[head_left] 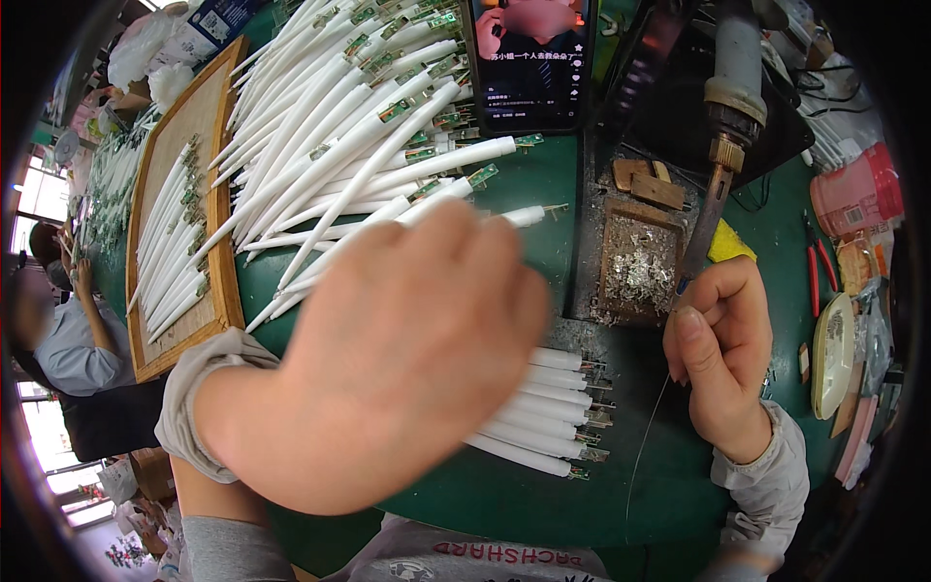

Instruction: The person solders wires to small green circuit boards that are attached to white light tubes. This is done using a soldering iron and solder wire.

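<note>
My left hand (388, 339), blurred, hangs over the table between a large heap of white tapered tubes (359, 126) and a small row of the same tubes (533, 432). Small green circuit boards stick out of the tubes' ends. Its fingers point away and are hidden behind the back of the hand. Thumb and fingers of my right hand (722, 349) pinch a thin wire (642, 451), which looks like solder and trails down toward the table's near edge. Just above that hand is the lower end of a soldering iron (713, 189), tilted downward.
A wooden tray of metal scraps (609, 262) sits left of the iron. Behind stands a phone (529, 68) with a lit screen. Red-handled pliers (815, 262) and a pale dish (832, 354) lie right. A wood-framed board (145, 209) holds more tubes; a co-worker (82, 335) sits far left.
</note>
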`<state>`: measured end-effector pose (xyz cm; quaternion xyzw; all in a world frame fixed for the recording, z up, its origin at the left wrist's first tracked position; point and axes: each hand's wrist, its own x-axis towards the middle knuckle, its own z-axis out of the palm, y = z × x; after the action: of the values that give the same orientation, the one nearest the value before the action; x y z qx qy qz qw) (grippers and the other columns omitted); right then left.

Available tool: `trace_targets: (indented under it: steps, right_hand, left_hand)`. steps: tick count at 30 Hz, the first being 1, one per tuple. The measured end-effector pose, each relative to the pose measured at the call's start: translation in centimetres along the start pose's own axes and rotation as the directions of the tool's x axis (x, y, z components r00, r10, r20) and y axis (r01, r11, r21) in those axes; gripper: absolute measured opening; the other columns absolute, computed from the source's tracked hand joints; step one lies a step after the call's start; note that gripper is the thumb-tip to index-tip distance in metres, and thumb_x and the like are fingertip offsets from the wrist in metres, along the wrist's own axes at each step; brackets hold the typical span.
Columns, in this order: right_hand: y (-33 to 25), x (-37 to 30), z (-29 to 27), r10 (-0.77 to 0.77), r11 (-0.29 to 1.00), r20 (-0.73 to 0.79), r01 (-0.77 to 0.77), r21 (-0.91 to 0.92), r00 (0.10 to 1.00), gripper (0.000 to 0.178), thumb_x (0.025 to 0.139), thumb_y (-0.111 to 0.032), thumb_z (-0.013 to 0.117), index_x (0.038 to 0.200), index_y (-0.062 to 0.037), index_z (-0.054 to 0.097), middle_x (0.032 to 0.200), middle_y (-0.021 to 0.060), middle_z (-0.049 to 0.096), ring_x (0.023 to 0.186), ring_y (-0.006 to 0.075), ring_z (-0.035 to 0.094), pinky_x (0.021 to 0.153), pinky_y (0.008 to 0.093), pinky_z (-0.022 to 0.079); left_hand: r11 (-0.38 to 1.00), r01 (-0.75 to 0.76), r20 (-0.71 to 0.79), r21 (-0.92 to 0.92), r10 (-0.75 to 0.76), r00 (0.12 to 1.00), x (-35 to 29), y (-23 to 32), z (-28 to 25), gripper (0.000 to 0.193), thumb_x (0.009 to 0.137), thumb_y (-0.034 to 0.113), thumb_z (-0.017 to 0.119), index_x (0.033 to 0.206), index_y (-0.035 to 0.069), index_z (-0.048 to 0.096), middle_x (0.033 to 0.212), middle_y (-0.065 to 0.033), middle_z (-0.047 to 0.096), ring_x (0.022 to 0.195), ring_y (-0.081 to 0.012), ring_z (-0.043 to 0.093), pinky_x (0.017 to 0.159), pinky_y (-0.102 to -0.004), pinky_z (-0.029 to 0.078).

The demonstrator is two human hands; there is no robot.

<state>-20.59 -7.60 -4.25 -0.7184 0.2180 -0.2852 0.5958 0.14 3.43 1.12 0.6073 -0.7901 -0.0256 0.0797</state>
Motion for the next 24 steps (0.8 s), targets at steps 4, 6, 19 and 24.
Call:
trace_targets:
  steps: [4, 6, 19, 24]
  right_hand:
    - [0.0, 0.0, -0.1, 0.001, 1.000, 0.029, -0.001, -0.007, 1.000, 0.014, 0.093, -0.008, 0.052, 0.094, -0.0008, 0.040, 0.068, 0.0005, 0.046, 0.053, 0.0030, 0.041, 0.048, 0.0178, 0.033]
    - [0.1, 0.0, 0.0, -0.003, 1.000, 0.023, 0.003, -0.005, 1.000, 0.015, 0.093, -0.008, 0.052, 0.094, -0.0007, 0.040, 0.068, 0.0004, 0.046, 0.053, 0.0030, 0.041, 0.049, 0.0176, 0.033]
    - [-1.1, 0.0, 0.8, 0.089, 0.996, 0.054, -0.091, 0.026, 0.995, 0.019, 0.082, -0.001, 0.064, 0.096, 0.0014, 0.050, 0.074, 0.0017, 0.055, 0.063, 0.0007, 0.048, 0.051, 0.0149, 0.036]
    - [-0.8, -0.3, 0.7, 0.132, 0.987, 0.051, -0.136, 0.084, 0.990, 0.017, 0.081, 0.002, 0.065, 0.096, 0.0027, 0.055, 0.081, 0.0033, 0.058, 0.068, 0.0022, 0.052, 0.053, 0.0145, 0.039]
  left_hand:
    - [0.892, 0.115, 0.151, 0.437, -0.198, 0.969, -0.4, -1.2, 0.4, 0.006, 0.070, 0.011, 0.056, 0.073, 0.006, 0.054, 0.077, -0.0041, 0.048, 0.079, -0.0195, 0.052, 0.057, -0.0295, 0.047]
    - [0.884, 0.108, 0.201, 0.454, -0.220, 0.954, -0.2, -1.4, 1.0, 0.003, 0.071, 0.010, 0.056, 0.072, 0.007, 0.055, 0.077, -0.0037, 0.049, 0.080, -0.0192, 0.052, 0.057, -0.0292, 0.047]
    - [0.843, -0.138, -0.148, -0.520, 0.071, 0.986, 1.9, -1.4, 2.4, 0.025, 0.070, 0.002, 0.071, 0.091, 0.002, 0.058, 0.082, -0.0111, 0.058, 0.073, -0.0295, 0.058, 0.062, -0.0365, 0.047]
    - [0.747, -0.157, -0.202, -0.646, 0.032, 0.979, 2.0, -1.0, 2.9, 0.028, 0.069, 0.000, 0.074, 0.093, 0.001, 0.059, 0.082, -0.0100, 0.058, 0.072, -0.0249, 0.058, 0.063, -0.0347, 0.048]
